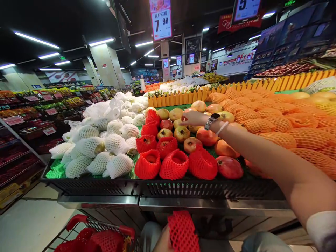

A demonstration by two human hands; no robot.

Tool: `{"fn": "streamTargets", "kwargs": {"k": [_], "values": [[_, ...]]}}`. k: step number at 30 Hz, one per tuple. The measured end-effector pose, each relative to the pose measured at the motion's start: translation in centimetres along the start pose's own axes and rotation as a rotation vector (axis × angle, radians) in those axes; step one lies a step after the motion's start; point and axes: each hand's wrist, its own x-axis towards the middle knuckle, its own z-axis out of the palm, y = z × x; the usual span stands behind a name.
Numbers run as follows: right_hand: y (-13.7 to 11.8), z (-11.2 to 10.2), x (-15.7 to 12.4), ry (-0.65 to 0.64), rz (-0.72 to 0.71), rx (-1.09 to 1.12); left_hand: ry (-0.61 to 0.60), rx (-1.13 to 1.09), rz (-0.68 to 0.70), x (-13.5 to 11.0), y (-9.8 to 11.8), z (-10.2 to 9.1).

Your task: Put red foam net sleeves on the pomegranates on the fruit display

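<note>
Bare pomegranates (181, 134), red and yellow, lie close together in a black tray (183, 189) at a shop display. The right hand (193, 119) reaches in from the right, palm down over the fruit toward the back; its fingers bend downward, but I cannot tell whether they grip a fruit or only touch one. Low in front of the tray, the left hand (164, 241) has its fingers wrapped around a red foam net (183, 231), which looks flattened. More red nets (174, 164) sit along the tray's front, beside white-wrapped fruit (119, 165).

A pomegranate should feel fairly heavy, firm and smooth, so it may roll or slip; its skin could bruise. It is best cupped around its widest part, clear of the crown. The net should be light, springy and easily torn, best held by its open rim.
</note>
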Motion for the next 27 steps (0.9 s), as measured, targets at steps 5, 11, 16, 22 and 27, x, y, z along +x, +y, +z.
{"fn": "streamTargets", "kwargs": {"k": [5,11,16,22,27], "values": [[-1.0,1.9,-1.6,-0.141,-0.067,-0.094,-0.181,0.460,0.096,0.9,3.9,-2.5],[-3.0,1.9,0.2,-0.087,-0.401,-0.130,-0.275,0.687,0.149,1.7,6.2,-2.9],[-5.1,4.4,2.6,-0.007,-0.581,-0.150,-0.315,0.580,0.139,1.4,7.2,-3.0],[-4.4,6.3,2.9,0.074,-0.665,-0.116,0.086,0.103,-0.034,-0.8,5.1,-2.9],[-4.1,4.5,2.8,0.091,-0.613,-0.055,0.264,-0.046,0.051,-2.2,3.4,-3.6]]}}
